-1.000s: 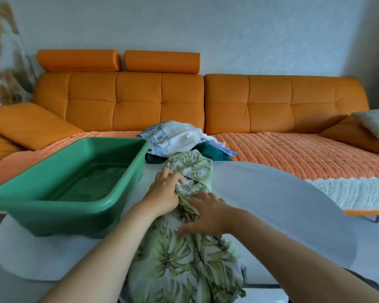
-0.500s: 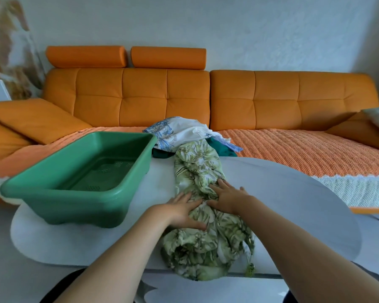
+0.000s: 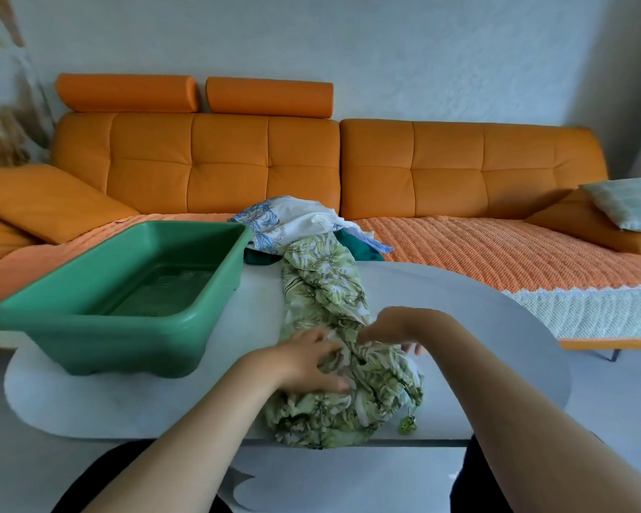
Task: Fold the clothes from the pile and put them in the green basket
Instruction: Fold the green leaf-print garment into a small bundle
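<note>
Where the leaf-print garment [image 3: 326, 290] lies bunched at centre on the white table [image 3: 478, 327], the left hand [image 3: 311, 361] rests on it with fingers spread, while the right hand [image 3: 389, 327] arches over the cloth, its finger position blurred and undeterminable. The green basket [image 3: 89, 327] stands at left, apart from the garment. The pile [image 3: 293, 220] sits beyond the garment's far end, before an orange sofa [image 3: 459, 168] and a pale wall [image 3: 385, 50].
</note>
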